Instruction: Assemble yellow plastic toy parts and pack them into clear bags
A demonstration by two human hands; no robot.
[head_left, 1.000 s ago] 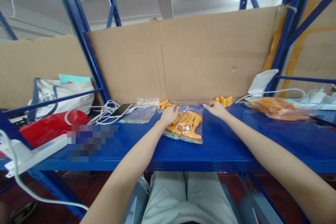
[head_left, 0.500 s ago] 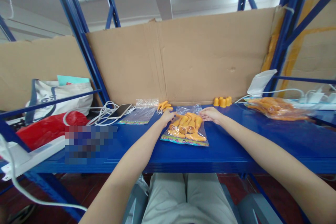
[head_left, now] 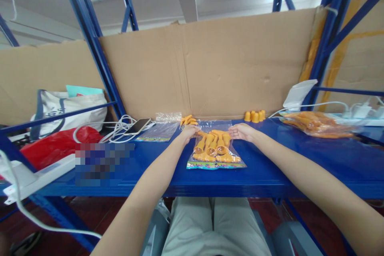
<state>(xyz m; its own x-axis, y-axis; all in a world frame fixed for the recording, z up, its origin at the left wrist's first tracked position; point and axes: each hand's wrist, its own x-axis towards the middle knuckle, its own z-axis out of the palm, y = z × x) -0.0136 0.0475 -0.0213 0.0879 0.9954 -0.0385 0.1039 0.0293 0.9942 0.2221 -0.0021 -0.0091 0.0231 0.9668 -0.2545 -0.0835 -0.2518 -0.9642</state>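
A clear plastic bag (head_left: pixel 215 149) filled with orange rubber pieces lies flat on the blue shelf (head_left: pixel 270 168) in front of me. My left hand (head_left: pixel 189 132) pinches the bag's upper left corner. My right hand (head_left: pixel 240 131) pinches its upper right corner. The bag's opening faces away from me and its coloured strip lies toward me.
A few loose orange pieces (head_left: pixel 187 120) lie behind my left hand, and small orange caps (head_left: pixel 254 116) stand at the back. An empty clear bag (head_left: pixel 159 131), a phone (head_left: pixel 137 126) and white cables lie to the left. A heap of orange pieces in plastic (head_left: pixel 318 124) sits at right. Cardboard backs the shelf.
Both hands have drawn the bag toward me and squared it up. It was skewed a second ago and now lies straight, with my hands closer together at its top corners.
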